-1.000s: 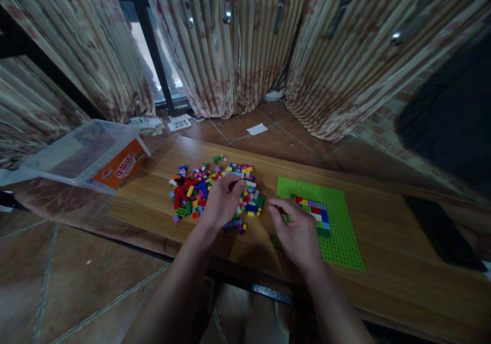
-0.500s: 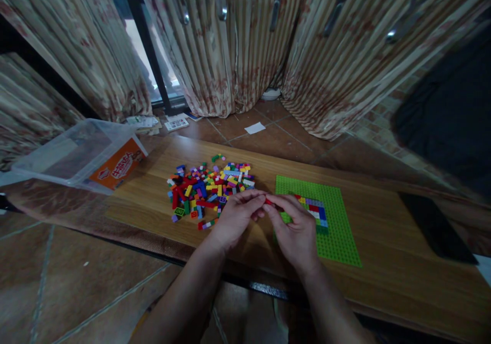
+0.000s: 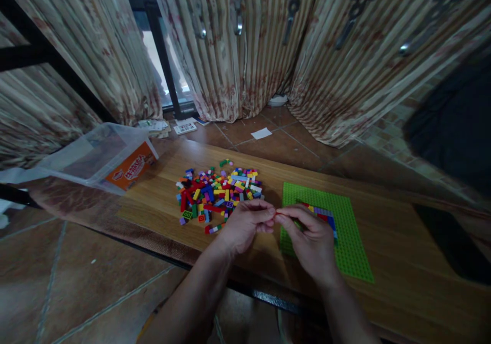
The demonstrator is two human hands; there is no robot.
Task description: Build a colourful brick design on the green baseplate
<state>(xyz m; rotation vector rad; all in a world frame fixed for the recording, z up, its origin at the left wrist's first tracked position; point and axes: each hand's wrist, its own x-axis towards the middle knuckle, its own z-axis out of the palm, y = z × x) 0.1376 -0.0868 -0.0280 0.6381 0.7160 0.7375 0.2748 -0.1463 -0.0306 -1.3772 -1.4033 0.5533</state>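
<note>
"What's that between the fingertips?"

"A small red piece, nearly hidden, up over the gap between the loose bricks and the green baseplate."

"Both hands on it?"

"Looks so. The left hand has thumb and forefinger pinched close at one end, its other fingers curled beneath. The right hand pinches the other end the same way, and its back covers part of the baseplate."

"Anything built on there?"

"A patch of coloured bricks, partly behind that right hand: I can see lilac, blue and red."

"And the loose bricks?"

"Spread in a many-coloured heap on the wooden tabletop, just past the left hand."

"Farther out?"

"A clear plastic box with an orange label by the left end, a flat dark slab at the right. Striped curtains hang beyond, and a white sheet lies on the tiled floor."
</note>
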